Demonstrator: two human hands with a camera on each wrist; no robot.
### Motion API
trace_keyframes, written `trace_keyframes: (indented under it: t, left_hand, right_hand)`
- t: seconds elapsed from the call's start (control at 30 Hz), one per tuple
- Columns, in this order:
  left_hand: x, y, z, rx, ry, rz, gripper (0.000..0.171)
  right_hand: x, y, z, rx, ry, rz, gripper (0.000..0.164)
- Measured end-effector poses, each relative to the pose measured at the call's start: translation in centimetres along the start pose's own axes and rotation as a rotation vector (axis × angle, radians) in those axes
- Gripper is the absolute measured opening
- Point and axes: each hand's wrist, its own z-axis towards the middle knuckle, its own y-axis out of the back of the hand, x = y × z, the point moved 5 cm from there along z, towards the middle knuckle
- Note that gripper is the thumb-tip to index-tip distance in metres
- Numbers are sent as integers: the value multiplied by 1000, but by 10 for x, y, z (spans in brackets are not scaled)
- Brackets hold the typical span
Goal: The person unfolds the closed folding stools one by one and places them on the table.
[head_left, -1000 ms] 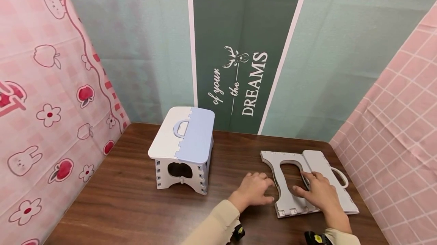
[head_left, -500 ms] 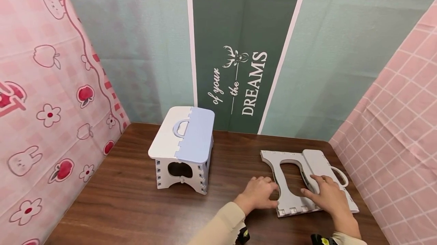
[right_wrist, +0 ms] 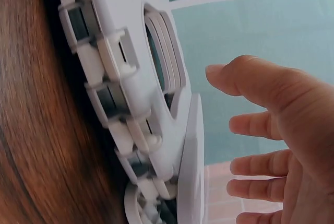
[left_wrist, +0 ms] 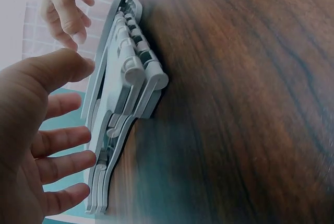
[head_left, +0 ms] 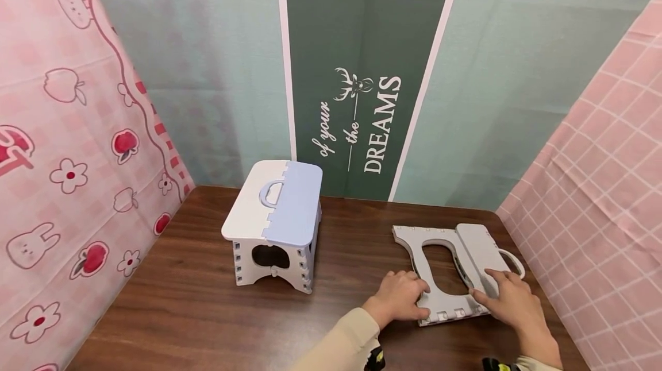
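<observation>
A white folding step stool (head_left: pixel 449 303) lies folded flat at the right of the table, its carry handle (head_left: pixel 513 262) on the right side. Beside its near left corner is my left hand (head_left: pixel 400 299), thumb and fingers spread along the edge. In the left wrist view those fingertips (left_wrist: pixel 81 158) overlap the folded layers. My right hand (head_left: pixel 517 305) hovers by the seat panel at the near right, fingers extended. The right wrist view shows a gap between this hand (right_wrist: pixel 297 125) and the hinged edge (right_wrist: pixel 112 51) of the stool. Neither hand grips anything.
A second folding stool (head_left: pixel 295 204), white and light blue, stands unfolded left of centre on the brown wooden table (head_left: pixel 170 302). A green curtain (head_left: pixel 481 101) hangs behind. Pink patterned cloths flank the left and right sides (head_left: pixel 595 187).
Both hands have shifted right: the left has come up to the folded stool's near corner, while the right has moved from the opening toward the seat panel. The view has turned slightly.
</observation>
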Motion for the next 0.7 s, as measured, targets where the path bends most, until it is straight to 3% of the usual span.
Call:
trace_keyframes:
  t: [0.17,0.4,0.7]
  left_hand:
    - [-5,-3,1,-7,40,3,46]
    - [-8,-11,2,-3,156,-48,66]
    - [-10,-16,0,-53,233,-146,71]
  right_hand:
    - [-14,2,-3,-14,-28,22,83]
    - [-34,2,-7,28,-52,43,91]
    - [-47,-4,-9,-53,-7,75,94]
